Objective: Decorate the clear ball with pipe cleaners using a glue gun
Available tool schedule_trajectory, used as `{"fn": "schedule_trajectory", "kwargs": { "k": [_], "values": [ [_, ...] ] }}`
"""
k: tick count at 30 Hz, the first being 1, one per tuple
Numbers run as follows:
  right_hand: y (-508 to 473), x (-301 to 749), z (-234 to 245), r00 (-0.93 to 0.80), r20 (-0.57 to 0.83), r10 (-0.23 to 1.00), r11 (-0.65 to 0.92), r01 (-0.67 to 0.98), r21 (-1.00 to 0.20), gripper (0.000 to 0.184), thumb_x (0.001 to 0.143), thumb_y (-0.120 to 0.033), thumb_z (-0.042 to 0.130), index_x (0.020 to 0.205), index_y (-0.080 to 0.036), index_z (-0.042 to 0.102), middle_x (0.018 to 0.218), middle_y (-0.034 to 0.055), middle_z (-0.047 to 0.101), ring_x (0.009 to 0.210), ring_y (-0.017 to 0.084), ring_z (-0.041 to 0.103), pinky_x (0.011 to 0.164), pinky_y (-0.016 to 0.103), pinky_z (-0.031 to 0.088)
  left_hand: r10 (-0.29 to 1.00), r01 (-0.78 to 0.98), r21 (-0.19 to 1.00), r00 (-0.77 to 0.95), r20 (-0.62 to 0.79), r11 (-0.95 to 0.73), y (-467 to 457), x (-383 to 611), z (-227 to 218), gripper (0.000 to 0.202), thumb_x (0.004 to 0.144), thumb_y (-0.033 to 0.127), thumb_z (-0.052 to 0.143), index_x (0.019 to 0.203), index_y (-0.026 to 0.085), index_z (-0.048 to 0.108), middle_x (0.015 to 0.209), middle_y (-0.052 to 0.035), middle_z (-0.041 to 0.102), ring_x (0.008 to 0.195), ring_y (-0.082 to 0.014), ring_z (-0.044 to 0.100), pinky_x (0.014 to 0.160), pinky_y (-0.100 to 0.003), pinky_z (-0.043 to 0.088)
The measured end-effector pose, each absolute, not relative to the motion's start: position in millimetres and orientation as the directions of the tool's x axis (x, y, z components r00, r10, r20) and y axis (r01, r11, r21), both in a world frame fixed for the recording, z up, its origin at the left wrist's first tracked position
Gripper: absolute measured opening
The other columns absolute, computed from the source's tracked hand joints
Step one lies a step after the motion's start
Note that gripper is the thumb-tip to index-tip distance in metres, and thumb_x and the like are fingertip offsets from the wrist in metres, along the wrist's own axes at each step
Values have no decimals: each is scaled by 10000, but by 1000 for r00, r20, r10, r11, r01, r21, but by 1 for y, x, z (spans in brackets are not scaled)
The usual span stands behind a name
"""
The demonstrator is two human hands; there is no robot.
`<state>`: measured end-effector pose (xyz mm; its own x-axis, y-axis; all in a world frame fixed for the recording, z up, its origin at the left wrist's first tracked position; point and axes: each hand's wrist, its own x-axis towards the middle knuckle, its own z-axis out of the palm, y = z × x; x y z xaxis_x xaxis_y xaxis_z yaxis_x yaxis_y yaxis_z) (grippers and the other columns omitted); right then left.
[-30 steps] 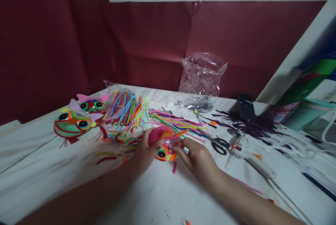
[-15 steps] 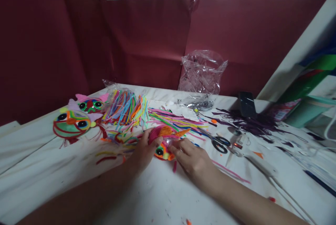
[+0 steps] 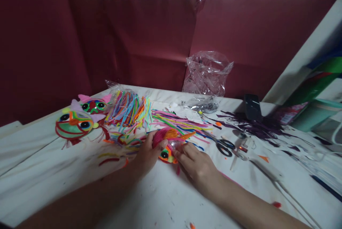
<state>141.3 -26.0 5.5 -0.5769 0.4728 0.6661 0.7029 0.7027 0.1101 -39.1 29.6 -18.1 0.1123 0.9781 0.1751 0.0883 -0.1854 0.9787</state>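
Cups the pink craft figure (image 3: 167, 142) with the left hand (image 3: 145, 156), fingers curled round its left side, thumb on top, low on the white table (image 3: 53, 172). Lays bent fingers of the right hand (image 3: 196, 163) against the figure's right side; pinching or merely resting, cannot tell. Just right of the figure, scissors (image 3: 224, 147). Behind the figure, a pile of coloured pipe cleaners (image 3: 130, 109). Far left of it, two finished faces (image 3: 73, 125). Far behind and right, purple scraps (image 3: 256, 125) and a clear plastic bag (image 3: 207, 74).
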Motion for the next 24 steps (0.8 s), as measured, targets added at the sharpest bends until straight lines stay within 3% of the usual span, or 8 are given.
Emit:
{"fn": "schedule_trajectory", "kwargs": {
  "k": [6,11,18,24],
  "values": [
    [-25,144,3,-577,670,467,694,709,126,304,1002,-163,332,928,-137,626,726,54,560,680,168,494,506,244,412,977,69,983,137,161,-172,26,-38,-16,576,716,431,689,1207,171,538,1229,-120,629,1166,-313,540,1005,-439,398],
    [-24,146,0,-574,681,455,704,700,119,287,990,-156,337,915,-157,614,711,53,549,670,177,507,485,244,399,978,41,986,141,155,-162,24,-38,-16,549,738,432,669,1199,164,537,1218,-120,634,1162,-309,546,1000,-441,405],
    [-20,148,2,-477,705,525,739,666,-100,167,926,-126,426,899,-189,578,766,68,593,697,179,560,576,258,479,975,-4,985,140,173,-175,25,-37,-18,549,712,420,714,1167,170,536,1162,-120,662,1113,-300,588,964,-431,438],
    [-18,150,4,-438,711,550,732,663,-157,151,893,-111,443,870,-190,570,711,40,563,620,160,542,528,236,457,972,33,981,149,183,-190,27,-40,-18,507,763,421,669,1184,173,534,1196,-113,650,1138,-285,579,989,-418,427]
  ]
}}
